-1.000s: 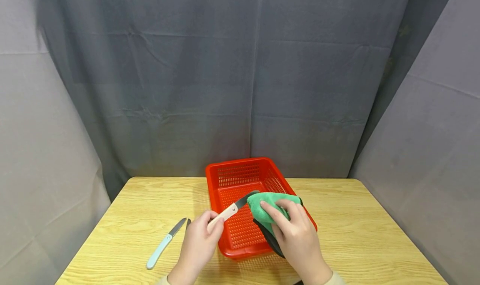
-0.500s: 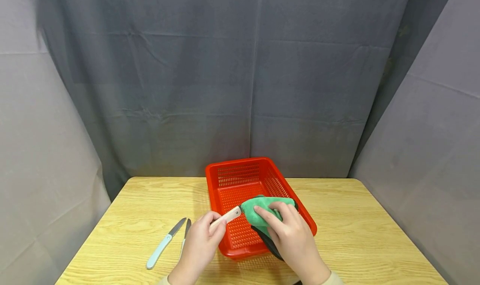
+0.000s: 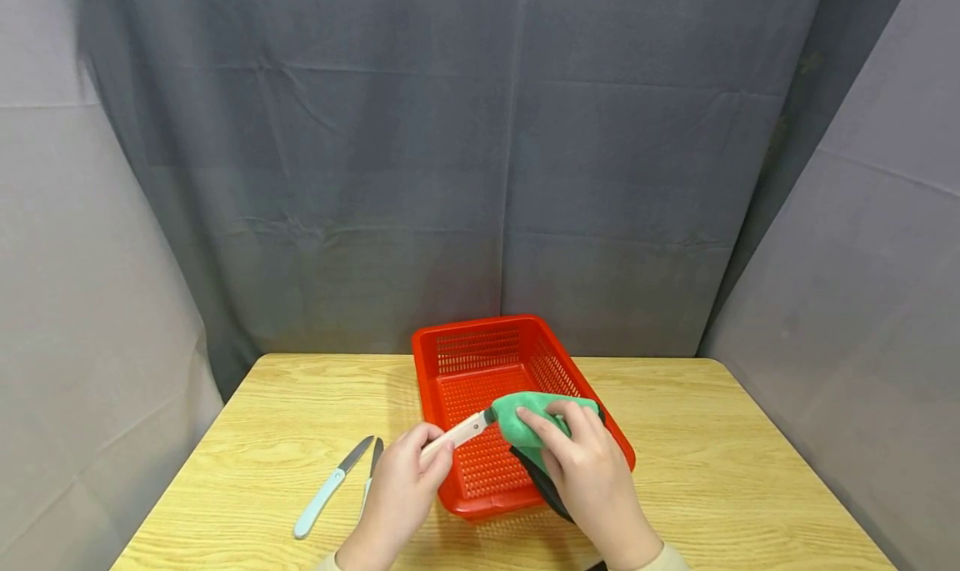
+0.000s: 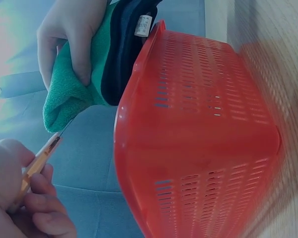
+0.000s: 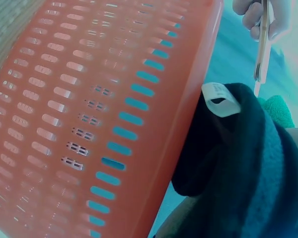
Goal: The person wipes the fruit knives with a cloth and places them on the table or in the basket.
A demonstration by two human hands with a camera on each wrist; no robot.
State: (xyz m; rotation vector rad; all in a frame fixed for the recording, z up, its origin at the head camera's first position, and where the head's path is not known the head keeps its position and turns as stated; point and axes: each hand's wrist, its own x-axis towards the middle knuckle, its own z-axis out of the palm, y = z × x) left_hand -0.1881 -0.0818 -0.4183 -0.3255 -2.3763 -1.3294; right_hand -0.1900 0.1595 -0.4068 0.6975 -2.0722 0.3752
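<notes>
My left hand (image 3: 401,483) grips a pale-handled knife (image 3: 462,431) above the red basket (image 3: 480,473), and my right hand (image 3: 596,488) grasps a green cloth (image 3: 510,425) around its blade. To the left, a light-blue knife (image 3: 322,500) and a partly hidden knife (image 3: 376,454) lie on the bench (image 3: 720,471).

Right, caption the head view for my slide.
Seen over a red basket, the left hand holds a pale-handled knife while the right hand holds a green cloth over its blade.

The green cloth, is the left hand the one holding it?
No, the right hand holds the green cloth, while the left hand grips the pale knife handle.
</notes>
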